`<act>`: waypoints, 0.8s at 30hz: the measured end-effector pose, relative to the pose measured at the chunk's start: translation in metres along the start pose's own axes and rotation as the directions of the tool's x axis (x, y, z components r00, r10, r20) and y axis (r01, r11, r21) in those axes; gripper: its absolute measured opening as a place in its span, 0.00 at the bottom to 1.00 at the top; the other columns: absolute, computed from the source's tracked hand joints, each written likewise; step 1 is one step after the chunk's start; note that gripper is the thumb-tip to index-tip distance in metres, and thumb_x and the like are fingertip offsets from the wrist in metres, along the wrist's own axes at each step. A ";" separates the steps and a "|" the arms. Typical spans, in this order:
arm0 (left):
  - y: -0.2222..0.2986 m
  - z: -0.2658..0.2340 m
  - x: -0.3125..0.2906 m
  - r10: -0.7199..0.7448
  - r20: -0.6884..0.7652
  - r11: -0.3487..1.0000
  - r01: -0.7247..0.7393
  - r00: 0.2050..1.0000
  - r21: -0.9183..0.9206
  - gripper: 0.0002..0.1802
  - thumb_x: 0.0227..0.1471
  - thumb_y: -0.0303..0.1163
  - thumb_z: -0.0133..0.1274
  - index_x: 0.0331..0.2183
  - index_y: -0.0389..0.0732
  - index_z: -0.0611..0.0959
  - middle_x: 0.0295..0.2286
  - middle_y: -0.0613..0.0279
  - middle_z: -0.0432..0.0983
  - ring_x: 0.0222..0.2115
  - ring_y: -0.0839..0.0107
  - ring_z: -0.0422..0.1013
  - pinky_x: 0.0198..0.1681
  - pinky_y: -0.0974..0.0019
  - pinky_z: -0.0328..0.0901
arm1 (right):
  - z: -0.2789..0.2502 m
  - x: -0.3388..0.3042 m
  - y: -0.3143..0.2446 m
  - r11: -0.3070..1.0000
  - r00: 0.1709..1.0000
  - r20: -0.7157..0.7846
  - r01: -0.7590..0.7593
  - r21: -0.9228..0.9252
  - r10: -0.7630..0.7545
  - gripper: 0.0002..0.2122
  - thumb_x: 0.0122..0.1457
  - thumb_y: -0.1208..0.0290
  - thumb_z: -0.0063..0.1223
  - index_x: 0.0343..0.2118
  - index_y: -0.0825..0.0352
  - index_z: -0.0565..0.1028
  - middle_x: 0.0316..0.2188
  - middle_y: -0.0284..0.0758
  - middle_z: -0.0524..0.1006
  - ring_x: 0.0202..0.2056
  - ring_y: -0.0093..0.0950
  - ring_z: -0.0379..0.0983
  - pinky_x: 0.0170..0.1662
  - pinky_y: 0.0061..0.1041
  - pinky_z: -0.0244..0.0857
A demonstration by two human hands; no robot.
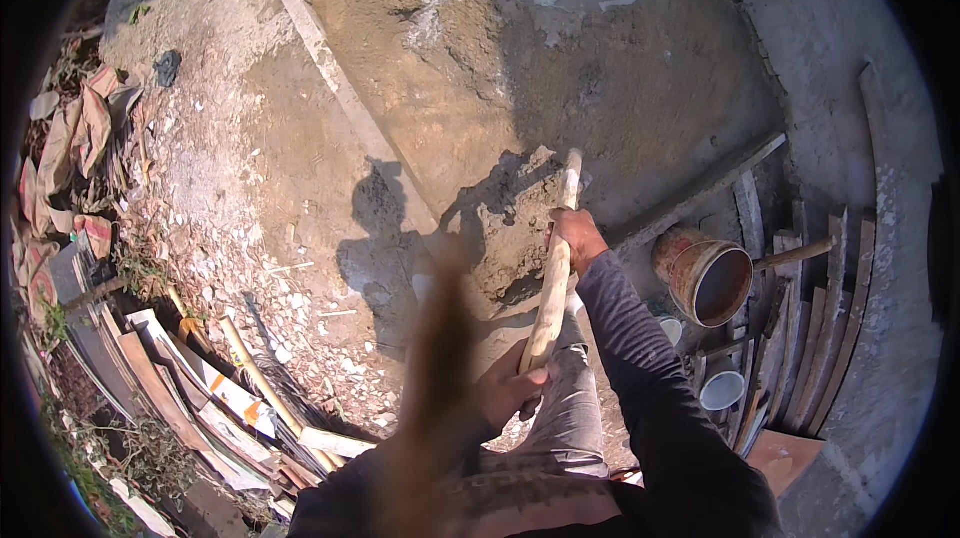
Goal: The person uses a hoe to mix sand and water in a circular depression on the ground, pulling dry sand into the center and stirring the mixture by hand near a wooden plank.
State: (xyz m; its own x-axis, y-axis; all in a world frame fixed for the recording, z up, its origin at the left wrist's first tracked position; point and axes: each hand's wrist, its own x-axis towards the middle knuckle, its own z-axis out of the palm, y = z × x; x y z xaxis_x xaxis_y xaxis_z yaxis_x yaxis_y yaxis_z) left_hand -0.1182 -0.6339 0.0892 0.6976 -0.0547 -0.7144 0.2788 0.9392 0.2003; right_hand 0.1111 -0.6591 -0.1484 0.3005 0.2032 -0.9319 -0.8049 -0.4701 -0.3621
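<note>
A pale, thick wooden pole (553,298) slants across the middle, held in both my hands. My left hand (510,385) is closed round its lower part, close to my body. Farther up, my right hand (578,238) wraps it just short of the far visible end. Whether a tool head is fixed to the pole, I cannot tell. Beside that far end lies a lumpy heap of wet, grey-brown mortar or soil (515,223). A blurred brown shape (432,388) very near the camera hides part of my left arm.
A long board (335,73) lies across the muddy ground on the left; another edges the mud (700,193) at right. A dirty bucket of liquid (708,278), a small white pail (722,388) and stacked planks (820,338) stand right. Scrap wood (190,388) and sacks (90,128) lie left.
</note>
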 end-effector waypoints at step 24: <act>-0.154 -0.137 0.240 0.278 -0.272 0.739 -0.024 0.921 0.674 0.27 0.45 0.40 0.56 0.47 0.37 0.73 0.35 0.41 0.78 0.38 0.48 0.75 0.42 0.55 0.69 | -0.006 0.104 -0.019 0.742 0.807 -0.065 0.504 -0.442 -0.587 0.13 0.56 0.69 0.52 0.37 0.74 0.66 0.19 0.36 0.73 0.15 0.26 0.70 0.20 0.27 0.65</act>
State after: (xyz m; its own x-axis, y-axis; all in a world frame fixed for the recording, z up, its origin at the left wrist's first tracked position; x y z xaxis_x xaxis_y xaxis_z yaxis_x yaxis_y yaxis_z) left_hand -0.0842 -0.7455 -0.2052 0.5407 0.3031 -0.7847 0.6336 0.4668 0.6169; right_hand 0.1607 -0.6343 -0.2391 0.7478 0.3842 -0.5414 -0.2197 -0.6263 -0.7480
